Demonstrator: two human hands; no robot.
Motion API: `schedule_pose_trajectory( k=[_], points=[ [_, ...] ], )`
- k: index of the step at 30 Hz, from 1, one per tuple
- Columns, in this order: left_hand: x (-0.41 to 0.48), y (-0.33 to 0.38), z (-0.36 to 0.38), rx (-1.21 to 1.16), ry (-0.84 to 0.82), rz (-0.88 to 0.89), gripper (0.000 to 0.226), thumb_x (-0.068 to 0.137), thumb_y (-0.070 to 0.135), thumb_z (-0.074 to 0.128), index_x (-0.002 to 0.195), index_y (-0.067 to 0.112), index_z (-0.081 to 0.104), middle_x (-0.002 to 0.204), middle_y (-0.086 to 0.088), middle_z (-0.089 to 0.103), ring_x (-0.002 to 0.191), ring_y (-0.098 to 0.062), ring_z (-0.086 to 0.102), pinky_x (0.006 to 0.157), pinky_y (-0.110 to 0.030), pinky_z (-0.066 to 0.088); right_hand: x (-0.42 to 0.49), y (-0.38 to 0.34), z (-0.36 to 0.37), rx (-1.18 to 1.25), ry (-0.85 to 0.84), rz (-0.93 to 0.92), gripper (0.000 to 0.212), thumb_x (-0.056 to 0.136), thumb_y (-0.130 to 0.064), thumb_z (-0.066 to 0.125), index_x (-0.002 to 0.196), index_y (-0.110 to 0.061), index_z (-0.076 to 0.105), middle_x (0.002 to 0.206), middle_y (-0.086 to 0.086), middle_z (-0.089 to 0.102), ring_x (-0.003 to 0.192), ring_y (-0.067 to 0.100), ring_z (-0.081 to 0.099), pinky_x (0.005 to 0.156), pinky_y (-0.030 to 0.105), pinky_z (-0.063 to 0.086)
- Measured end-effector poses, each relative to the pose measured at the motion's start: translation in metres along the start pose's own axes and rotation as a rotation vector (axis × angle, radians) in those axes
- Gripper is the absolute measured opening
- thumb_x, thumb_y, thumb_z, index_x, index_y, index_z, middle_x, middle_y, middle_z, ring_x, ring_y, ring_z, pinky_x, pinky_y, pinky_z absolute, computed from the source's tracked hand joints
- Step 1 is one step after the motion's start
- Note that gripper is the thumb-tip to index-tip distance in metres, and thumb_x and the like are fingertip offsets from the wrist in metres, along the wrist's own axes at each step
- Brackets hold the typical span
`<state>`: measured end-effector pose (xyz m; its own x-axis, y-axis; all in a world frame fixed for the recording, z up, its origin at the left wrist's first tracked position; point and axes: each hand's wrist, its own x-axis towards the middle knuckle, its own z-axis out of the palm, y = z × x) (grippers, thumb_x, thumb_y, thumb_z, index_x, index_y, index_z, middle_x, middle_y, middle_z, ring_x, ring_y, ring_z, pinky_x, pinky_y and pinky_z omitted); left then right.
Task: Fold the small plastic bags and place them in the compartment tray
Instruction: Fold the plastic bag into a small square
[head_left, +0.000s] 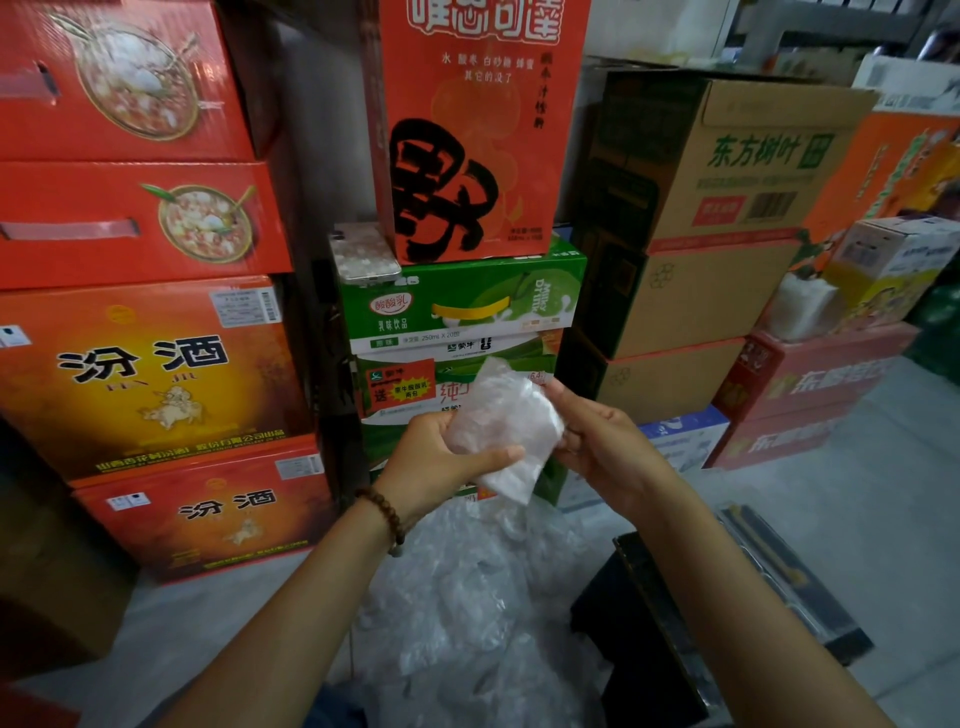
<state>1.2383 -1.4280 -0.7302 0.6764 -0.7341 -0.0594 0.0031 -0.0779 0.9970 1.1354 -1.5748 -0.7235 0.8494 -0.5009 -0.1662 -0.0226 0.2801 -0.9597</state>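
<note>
Clear thin film. Left hand grip: thumb pressed across the small bag, fingers curled behind it. Bag was held in the air above the loose pile of bags. Right hand grip pinched its right edge. Probably near weightless, limp and slippery; best held at edges or corners. Long axis near upright, top tipped slightly left.

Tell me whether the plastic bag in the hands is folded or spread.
Folded over, not spread: the plastic bag shows doubled layers, gripped by the left hand and right hand. How neat, cannot tell.
</note>
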Motion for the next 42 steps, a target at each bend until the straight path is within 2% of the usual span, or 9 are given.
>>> schedule_pose_trajectory(
  k=[4, 7, 10, 17, 23, 28, 33, 36, 42],
  points=[
    [0.001, 0.002, 0.001, -0.075, 0.016, -0.020, 0.030, 0.063, 0.016, 0.083, 0.089, 0.010, 0.070, 0.086, -0.003, 0.075, 0.079, -0.014, 0.072, 0.065, -0.024, 0.057, -0.003, -0.003, 0.006, -0.084, 0.031, -0.149, 0.039, 0.091, -0.039, 0.055, 0.113, -0.008, 0.066, 0.075, 0.003, 0.066, 0.073, 0.015, 0.063, 0.071, 0.026, 0.052],
    [0.002, 0.004, -0.003, -0.183, 0.104, -0.061, 0.021, 0.069, 0.012, 0.080, 0.087, 0.011, 0.069, 0.085, -0.005, 0.075, 0.073, -0.013, 0.071, 0.059, -0.023, 0.055, -0.004, -0.007, 0.006, -0.147, -0.064, -0.257, 0.046, 0.087, -0.050, 0.050, 0.128, -0.030, 0.057, 0.116, 0.004, 0.068, 0.105, 0.018, 0.066, 0.086, 0.032, 0.057],
    [0.003, 0.005, -0.007, -0.276, 0.140, -0.092, 0.026, 0.066, 0.016, 0.080, 0.088, 0.011, 0.068, 0.083, -0.006, 0.075, 0.070, -0.016, 0.070, 0.056, -0.023, 0.053, -0.006, -0.005, 0.007, -0.243, -0.178, -0.269, 0.042, 0.095, -0.047, 0.049, 0.133, -0.031, 0.056, 0.130, 0.001, 0.063, 0.117, 0.019, 0.062, 0.094, 0.037, 0.054],
    [0.002, 0.007, -0.016, -0.232, 0.126, -0.092, 0.021, 0.077, 0.011, 0.075, 0.095, 0.015, 0.066, 0.088, -0.003, 0.072, 0.075, -0.014, 0.068, 0.052, -0.017, 0.050, -0.011, -0.004, 0.006, -0.337, -0.300, -0.241, 0.033, 0.096, -0.010, 0.054, 0.127, -0.020, 0.062, 0.127, 0.004, 0.064, 0.117, 0.017, 0.062, 0.097, 0.033, 0.052],
    [0.001, 0.010, -0.019, -0.203, 0.042, -0.141, 0.031, 0.079, 0.008, 0.073, 0.108, 0.010, 0.064, 0.087, -0.002, 0.068, 0.065, -0.006, 0.064, 0.046, -0.014, 0.045, -0.011, 0.002, 0.002, -0.442, -0.306, -0.296, 0.052, 0.087, 0.018, 0.053, 0.120, -0.021, 0.064, 0.125, 0.005, 0.066, 0.115, 0.017, 0.063, 0.095, 0.040, 0.054],
    [-0.004, 0.016, -0.017, -0.195, -0.036, -0.156, 0.027, 0.086, 0.017, 0.065, 0.112, 0.013, 0.061, 0.085, -0.001, 0.065, 0.054, -0.003, 0.060, 0.043, -0.012, 0.044, -0.012, 0.006, 0.009, -0.415, -0.127, -0.402, 0.028, 0.081, 0.008, 0.068, 0.098, -0.014, 0.072, 0.099, 0.011, 0.073, 0.091, 0.013, 0.070, 0.080, 0.024, 0.057],
    [-0.006, 0.023, -0.016, -0.217, -0.093, -0.063, 0.055, 0.074, 0.057, 0.055, 0.121, 0.030, 0.047, 0.100, -0.006, 0.073, 0.061, -0.018, 0.065, 0.047, -0.022, 0.053, -0.012, 0.001, 0.005, -0.272, 0.074, -0.380, 0.010, 0.081, -0.015, 0.071, 0.090, -0.011, 0.073, 0.083, 0.004, 0.075, 0.076, 0.009, 0.070, 0.064, 0.015, 0.052],
    [-0.006, 0.020, -0.012, -0.085, -0.070, 0.049, 0.058, 0.073, 0.045, 0.063, 0.125, 0.025, 0.047, 0.096, 0.001, 0.074, 0.063, -0.016, 0.067, 0.050, -0.023, 0.053, -0.012, 0.001, 0.004, -0.214, 0.121, -0.330, 0.005, 0.086, -0.017, 0.069, 0.088, -0.014, 0.072, 0.079, 0.000, 0.075, 0.077, 0.009, 0.070, 0.063, 0.016, 0.052],
    [-0.003, 0.014, -0.009, -0.050, 0.103, 0.157, 0.008, 0.089, 0.020, 0.060, 0.088, 0.014, 0.064, 0.074, 0.003, 0.073, 0.057, -0.011, 0.067, 0.050, -0.018, 0.053, -0.015, -0.001, 0.008, -0.110, 0.136, -0.261, 0.008, 0.088, -0.018, 0.067, 0.085, -0.012, 0.071, 0.077, 0.001, 0.075, 0.076, 0.008, 0.070, 0.061, 0.017, 0.053]
  ],
)
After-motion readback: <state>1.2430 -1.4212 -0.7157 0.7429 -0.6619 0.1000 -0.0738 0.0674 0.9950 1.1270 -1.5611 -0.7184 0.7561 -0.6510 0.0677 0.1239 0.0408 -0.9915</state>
